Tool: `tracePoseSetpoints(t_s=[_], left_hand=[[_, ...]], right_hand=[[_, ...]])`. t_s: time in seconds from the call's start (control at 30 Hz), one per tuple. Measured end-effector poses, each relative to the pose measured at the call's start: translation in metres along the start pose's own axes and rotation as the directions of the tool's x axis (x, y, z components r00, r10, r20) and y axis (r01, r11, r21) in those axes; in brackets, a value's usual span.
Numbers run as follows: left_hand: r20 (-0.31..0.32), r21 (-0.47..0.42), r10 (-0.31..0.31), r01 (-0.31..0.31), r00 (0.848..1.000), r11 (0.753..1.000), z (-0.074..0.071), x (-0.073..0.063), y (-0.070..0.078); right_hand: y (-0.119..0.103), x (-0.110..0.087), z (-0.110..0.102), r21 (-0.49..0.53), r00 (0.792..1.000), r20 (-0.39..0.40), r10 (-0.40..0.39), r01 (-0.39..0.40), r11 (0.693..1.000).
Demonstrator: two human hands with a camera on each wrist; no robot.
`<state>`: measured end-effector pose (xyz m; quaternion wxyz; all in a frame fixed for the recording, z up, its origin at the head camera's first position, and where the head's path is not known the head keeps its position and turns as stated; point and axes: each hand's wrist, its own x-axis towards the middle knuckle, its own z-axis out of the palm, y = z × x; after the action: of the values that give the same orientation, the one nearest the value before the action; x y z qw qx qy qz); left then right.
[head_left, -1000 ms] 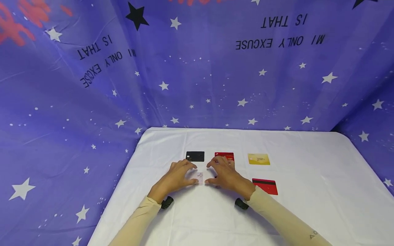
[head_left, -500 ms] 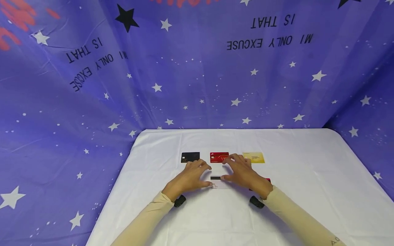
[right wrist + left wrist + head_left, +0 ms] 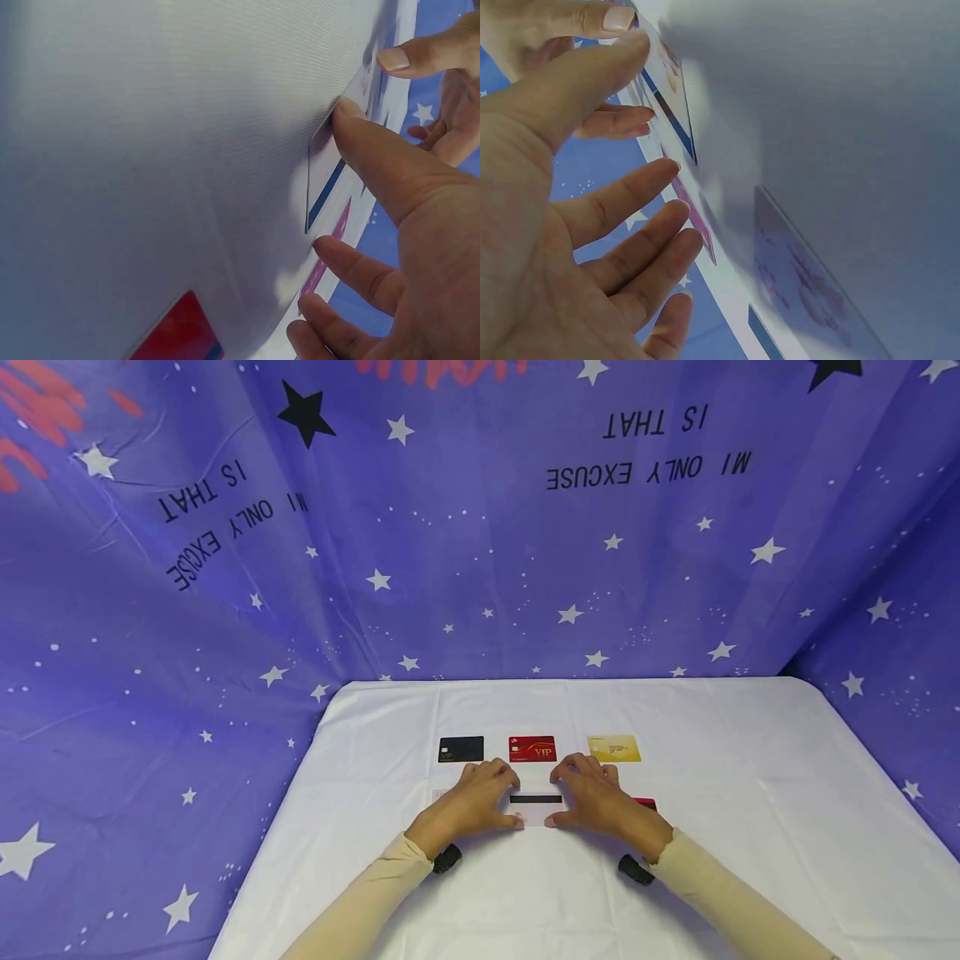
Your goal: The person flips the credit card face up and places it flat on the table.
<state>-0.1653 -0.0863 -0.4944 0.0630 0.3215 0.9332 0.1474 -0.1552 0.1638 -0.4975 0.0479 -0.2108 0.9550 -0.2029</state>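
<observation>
Between my two hands lies a white card with a black stripe (image 3: 536, 810), flat on the table below the red VIP card (image 3: 533, 749). My left hand (image 3: 474, 802) is at its left side, thumb by the near edge, other fingers spread loosely. My right hand (image 3: 600, 800) mirrors it, and in the right wrist view its thumb touches the card's near edge. Most of a pale card with pink print (image 3: 799, 277) is hidden behind my left hand in the head view. A red card with a dark stripe (image 3: 645, 802) is mostly covered by my right hand.
A black VIP card (image 3: 461, 749) and a yellow card (image 3: 614, 748) lie either side of the red VIP card in the far row. White cloth covers the table (image 3: 712, 860). A purple starry curtain (image 3: 480, 527) rises behind it.
Both hands have moved right, from around the pale pink-printed card to the striped white card, which now shows between them. The head view has shifted slightly. The cards keep their layout.
</observation>
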Motion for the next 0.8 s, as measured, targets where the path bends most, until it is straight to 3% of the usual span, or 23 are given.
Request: tracePoseSetpoints(t_s=[0.8], left_hand=[[0.024,-0.008,-0.022,0.023,0.999,1.0,0.0019,-0.0003,-0.0026]], right_hand=[[0.004,-0.002,0.0053,0.031,0.999,-0.033,-0.015,0.016,0.999]])
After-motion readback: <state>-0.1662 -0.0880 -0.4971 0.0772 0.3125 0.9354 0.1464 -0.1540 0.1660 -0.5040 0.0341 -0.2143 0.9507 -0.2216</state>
